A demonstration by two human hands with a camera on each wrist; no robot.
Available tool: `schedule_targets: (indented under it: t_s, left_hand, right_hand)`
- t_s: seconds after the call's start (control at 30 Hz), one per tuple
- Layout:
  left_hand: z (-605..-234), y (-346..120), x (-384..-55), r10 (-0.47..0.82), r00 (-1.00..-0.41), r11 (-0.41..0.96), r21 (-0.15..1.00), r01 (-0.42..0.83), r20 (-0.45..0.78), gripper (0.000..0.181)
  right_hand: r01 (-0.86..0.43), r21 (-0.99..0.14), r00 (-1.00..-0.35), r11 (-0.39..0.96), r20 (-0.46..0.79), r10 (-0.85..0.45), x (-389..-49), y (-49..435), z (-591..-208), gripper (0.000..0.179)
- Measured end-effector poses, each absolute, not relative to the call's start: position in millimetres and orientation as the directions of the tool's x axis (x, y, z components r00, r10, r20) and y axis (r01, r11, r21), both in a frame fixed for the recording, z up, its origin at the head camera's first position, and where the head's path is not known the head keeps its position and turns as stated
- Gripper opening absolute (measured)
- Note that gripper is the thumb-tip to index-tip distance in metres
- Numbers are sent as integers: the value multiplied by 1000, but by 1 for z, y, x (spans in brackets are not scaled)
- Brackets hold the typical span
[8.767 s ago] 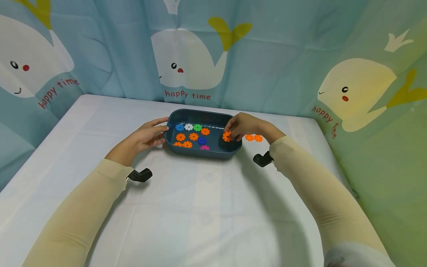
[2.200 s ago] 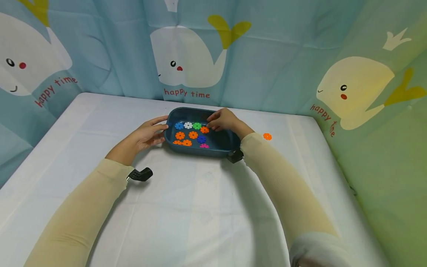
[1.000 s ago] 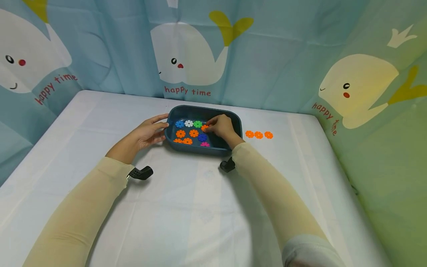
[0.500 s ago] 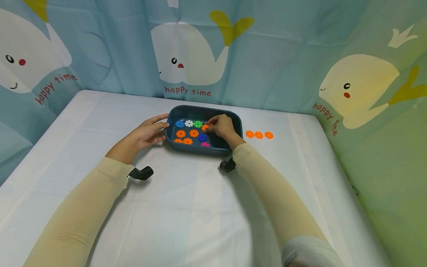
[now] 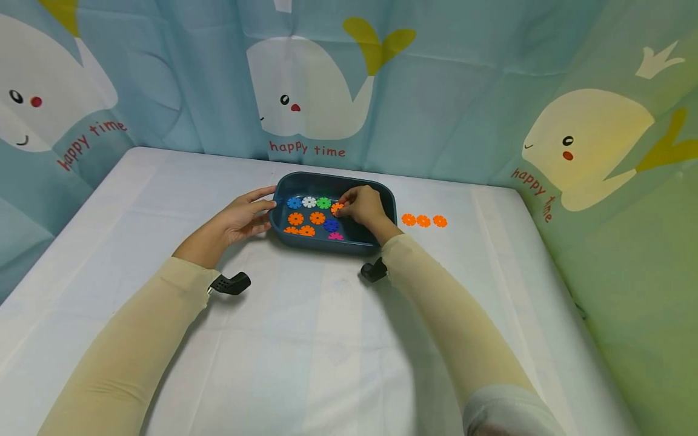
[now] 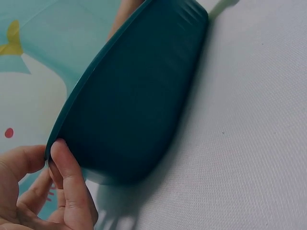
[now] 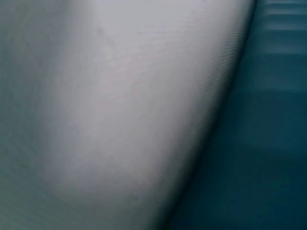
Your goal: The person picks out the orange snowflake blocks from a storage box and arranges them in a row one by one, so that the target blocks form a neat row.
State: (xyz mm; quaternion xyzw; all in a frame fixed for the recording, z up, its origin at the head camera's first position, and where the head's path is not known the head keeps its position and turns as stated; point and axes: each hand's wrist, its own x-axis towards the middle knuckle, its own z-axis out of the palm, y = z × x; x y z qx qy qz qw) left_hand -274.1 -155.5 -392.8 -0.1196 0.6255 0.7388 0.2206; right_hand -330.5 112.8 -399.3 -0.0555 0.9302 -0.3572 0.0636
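A dark blue plastic basin [image 5: 354, 247] stands on the white-covered table. My left hand [image 5: 243, 219] pinches its left end; in the left wrist view, the thumb and a finger [image 6: 72, 182] lie on either side of the rim. Inside, my right hand [image 5: 364, 207] pinches an orange snowflake disc [image 5: 336, 208], partly covered by the fingertips. Flat on the basin's floor lie a light blue disc [image 5: 294, 203], a white one [image 5: 309, 202], a green one [image 5: 324, 203], a dark blue one [image 5: 331, 225], a pink one [image 5: 335, 236] and several orange discs [image 5: 317, 218].
Three orange discs [image 5: 423, 221] lie in a row on the table, right of the basin. A curtain [image 5: 458, 109] printed with whales hangs behind the table and along its sides. The right wrist view shows only the basin's outer wall [image 7: 249, 143] and blurred cloth.
My right hand has moved left inside the basin from its right end, where it held an orange disc. Over the last second it has barely shifted. My left hand has stayed at the rim.
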Motion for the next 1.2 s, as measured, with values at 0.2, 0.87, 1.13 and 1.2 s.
schedule_targets:
  t_s: [0.2, 0.87, 1.13, 1.2]
  left_hand:
    - [-393, -155, -274, 178, -875, -120, 873, -473, -450, 56]
    - [-392, -155, -275, 181, -872, -132, 867, -480, -455, 56]
    - [-392, -156, -275, 178, -871, -128, 867, -482, -458, 56]
    - [-393, -156, -274, 176, -870, -128, 866, -484, -460, 57]
  right_hand:
    - [-69, -664, -985, 745, -72, -155, -330, 114, -398, 23]
    - [-47, -683, -974, 729, -131, -185, -333, 125, -390, 24]
    - [-65, -658, -964, 750, -153, -218, -333, 130, -387, 22]
    - [-67, -658, -959, 750, -164, -230, -332, 131, -387, 21]
